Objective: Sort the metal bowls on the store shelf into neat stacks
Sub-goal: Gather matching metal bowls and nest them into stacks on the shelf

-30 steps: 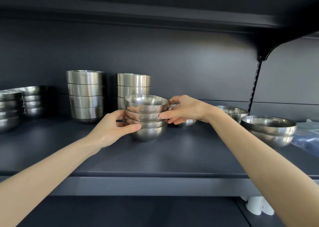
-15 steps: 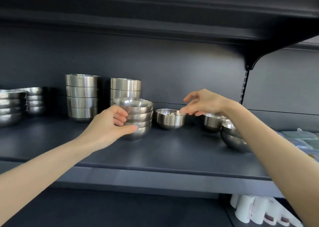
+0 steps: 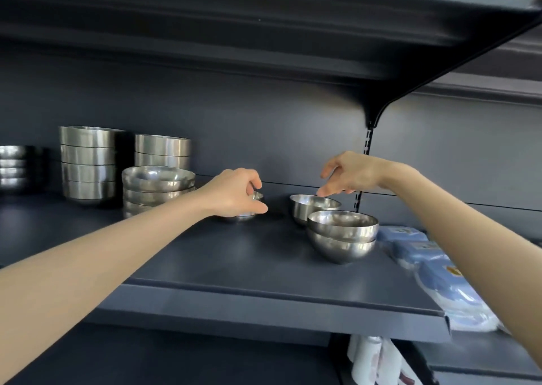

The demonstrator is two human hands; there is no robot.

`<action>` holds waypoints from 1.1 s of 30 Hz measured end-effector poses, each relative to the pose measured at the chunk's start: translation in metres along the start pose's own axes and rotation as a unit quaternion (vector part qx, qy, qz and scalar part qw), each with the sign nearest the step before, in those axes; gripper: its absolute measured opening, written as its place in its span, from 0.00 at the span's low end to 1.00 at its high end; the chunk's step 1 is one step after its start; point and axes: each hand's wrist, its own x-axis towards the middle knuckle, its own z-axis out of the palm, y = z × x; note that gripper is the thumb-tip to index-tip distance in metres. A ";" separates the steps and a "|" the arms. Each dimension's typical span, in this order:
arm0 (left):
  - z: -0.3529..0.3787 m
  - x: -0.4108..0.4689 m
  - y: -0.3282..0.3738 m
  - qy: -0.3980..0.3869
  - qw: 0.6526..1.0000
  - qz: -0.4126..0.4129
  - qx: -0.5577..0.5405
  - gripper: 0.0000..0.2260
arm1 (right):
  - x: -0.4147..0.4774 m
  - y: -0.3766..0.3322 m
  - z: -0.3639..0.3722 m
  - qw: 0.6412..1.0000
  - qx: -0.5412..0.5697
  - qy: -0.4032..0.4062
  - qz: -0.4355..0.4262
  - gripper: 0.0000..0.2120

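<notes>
Two loose bowls now have my attention. Left of my left hand [image 3: 234, 192], the stack of round shiny steel bowls [image 3: 158, 188] stands alone on the dark shelf [image 3: 234, 252]. Half a second ago that hand cupped the stack; it has since shifted right and curls over a small straight-sided steel bowl [image 3: 247, 215], thumb in front. My right hand [image 3: 349, 176], fingers loosely bent and empty, hovers just above a second small steel bowl [image 3: 305, 208], so I judge nesting these is next. Two nested rounded steel bowls [image 3: 341, 232] sit just nearer than that hand.

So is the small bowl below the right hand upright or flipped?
Upright: the small bowl sits rim up on the shelf, its shiny inside visible.
</notes>
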 end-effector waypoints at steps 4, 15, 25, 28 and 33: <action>0.014 0.028 0.003 -0.019 0.999 -0.018 0.022 0.20 | 0.014 0.020 -0.002 1.000 -0.015 -0.013 0.002 0.25; 0.046 0.097 -0.027 -0.052 0.998 -0.032 0.005 0.22 | 0.075 0.070 0.017 0.996 -0.059 -0.027 0.055 0.27; 0.078 0.159 -0.023 -0.125 0.992 -0.002 0.023 0.34 | 0.116 0.105 0.033 0.991 0.013 -0.059 0.118 0.26; 0.084 0.168 -0.020 -0.142 0.990 0.003 0.011 0.36 | 0.122 0.111 0.037 0.988 0.051 -0.073 0.130 0.22; 0.088 0.177 -0.020 -0.189 0.981 -0.007 -0.042 0.40 | 0.128 0.118 0.043 0.984 0.087 -0.080 0.136 0.14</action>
